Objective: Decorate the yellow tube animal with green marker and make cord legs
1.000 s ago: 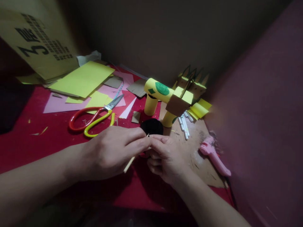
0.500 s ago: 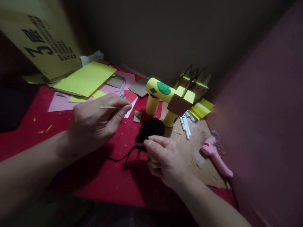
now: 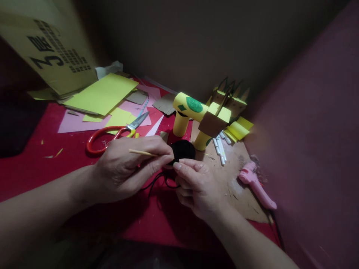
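My left hand (image 3: 137, 164) is closed in a pinch on a thin wooden stick (image 3: 143, 152), its fingertips meeting those of my right hand. My right hand (image 3: 193, 183) is also pinched; what lies between its fingertips is too small to name. Just behind the fingertips sits a bundle of black yarn (image 3: 183, 149), partly hidden, with loose black strands (image 3: 153, 184) trailing below on the red cloth. Beyond the yarn stands a yellow paper figure (image 3: 193, 106) with green spots, tube legs and a box-shaped part.
Red-handled scissors (image 3: 121, 129) lie left, beside yellow sheets (image 3: 103, 93) and pink paper. A pink glue gun (image 3: 258, 185) and white sticks (image 3: 219, 148) rest on cardboard (image 3: 238, 194) at right. A large carton (image 3: 61, 48) stands back left.
My left hand has moved right with the stick, up to my right fingertips, and now covers part of the yarn. The scissors have come into sight. My right hand has barely shifted.
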Tool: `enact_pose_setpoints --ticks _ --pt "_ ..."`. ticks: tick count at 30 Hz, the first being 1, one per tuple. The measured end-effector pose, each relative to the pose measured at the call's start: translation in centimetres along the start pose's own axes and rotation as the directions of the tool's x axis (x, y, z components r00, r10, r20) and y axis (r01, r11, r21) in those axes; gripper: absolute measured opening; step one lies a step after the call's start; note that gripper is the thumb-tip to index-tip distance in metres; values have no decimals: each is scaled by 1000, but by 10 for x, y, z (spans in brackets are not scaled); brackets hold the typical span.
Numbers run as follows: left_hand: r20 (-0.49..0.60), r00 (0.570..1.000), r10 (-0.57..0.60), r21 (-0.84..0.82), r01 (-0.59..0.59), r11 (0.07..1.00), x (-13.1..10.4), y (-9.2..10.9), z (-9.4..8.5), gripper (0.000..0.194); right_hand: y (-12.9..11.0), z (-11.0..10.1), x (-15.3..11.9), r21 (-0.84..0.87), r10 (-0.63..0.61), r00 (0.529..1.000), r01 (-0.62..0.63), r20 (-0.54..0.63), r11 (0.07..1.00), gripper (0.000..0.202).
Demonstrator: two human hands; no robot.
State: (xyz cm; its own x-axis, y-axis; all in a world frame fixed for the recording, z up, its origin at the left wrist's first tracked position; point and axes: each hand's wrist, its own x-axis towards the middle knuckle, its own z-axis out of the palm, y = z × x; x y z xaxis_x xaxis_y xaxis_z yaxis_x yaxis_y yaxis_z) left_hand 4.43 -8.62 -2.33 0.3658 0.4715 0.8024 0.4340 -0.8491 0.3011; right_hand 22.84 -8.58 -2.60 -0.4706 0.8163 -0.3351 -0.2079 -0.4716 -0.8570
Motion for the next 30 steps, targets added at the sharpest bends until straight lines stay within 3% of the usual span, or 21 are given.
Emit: enact_pose_setpoints --ticks 3,6,8,11,13,18,26,30 --pt "3 998 65 231 -64 971 -3 -5 1 10 0 -1 0 -1 2 1000 -2 -1 1000 47" --pt "-38 999 34 386 -16 922 -3 -4 -1 9 1 -1 0 7 -2 1000 2 1 1000 46" --pt "-108 992 -67 335 100 937 -1 -1 -3 10 0 -2 0 12 -6 1000 6 2 1000 46" --pt "-188 944 -270 134 297 945 1 7 -5 12 0 -2 0 17 -3 1000 3 -4 1000 47" --pt "-182 928 -325 -4 330 944 2 11 -6 13 0 -1 0 19 5 1000 -5 -8 1000 46" --pt "-96 975 -202 -120 191 974 4 15 -6 13 1 -2 1 38 6 1000 -6 3 999 44" --pt "-18 1000 3 -43 -4 999 4 8 0 16 2 -3 2 48 9 1000 -10 20 999 43" --pt "-3 1000 30 -31 -30 999 2 4 2 15 3 -4 1 48 4 999 -6 35 999 40"
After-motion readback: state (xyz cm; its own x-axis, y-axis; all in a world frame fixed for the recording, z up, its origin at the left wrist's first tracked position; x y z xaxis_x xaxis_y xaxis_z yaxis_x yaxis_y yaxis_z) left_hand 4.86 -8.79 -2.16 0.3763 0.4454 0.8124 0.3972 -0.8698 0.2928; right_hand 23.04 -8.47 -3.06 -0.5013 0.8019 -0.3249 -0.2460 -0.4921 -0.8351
